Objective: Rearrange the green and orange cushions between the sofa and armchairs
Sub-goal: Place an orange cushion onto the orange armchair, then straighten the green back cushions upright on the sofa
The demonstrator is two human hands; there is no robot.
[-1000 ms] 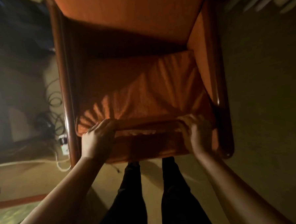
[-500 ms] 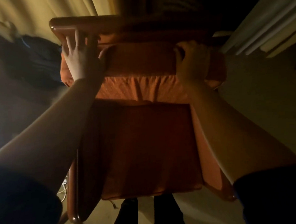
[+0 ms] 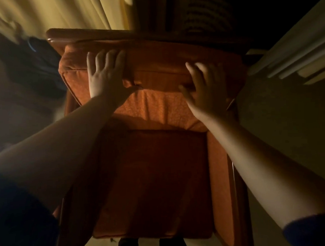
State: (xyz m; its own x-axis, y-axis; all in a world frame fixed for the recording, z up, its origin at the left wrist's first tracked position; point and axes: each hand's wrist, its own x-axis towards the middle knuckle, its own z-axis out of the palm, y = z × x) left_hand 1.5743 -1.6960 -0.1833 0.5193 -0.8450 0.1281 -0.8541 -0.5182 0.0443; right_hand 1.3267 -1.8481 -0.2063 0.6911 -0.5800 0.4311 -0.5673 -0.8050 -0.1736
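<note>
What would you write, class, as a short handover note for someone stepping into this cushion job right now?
Left hand: open, flat on the orange cushion, near its top left.
Right hand: open, fingers spread, pressing the cushion's right side.
Cushion: stood against the armchair backrest, lower edge on the seat pad.
Done: orange cushion looks placed on this armchair.
Left: let go; no green cushion or sofa in view, so the rest cannot be judged.

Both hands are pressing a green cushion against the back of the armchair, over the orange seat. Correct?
Not quite: the cushion is orange, not green, as the head view shows. Left hand and right hand do press it against the armchair back, above the orange seat.
</note>
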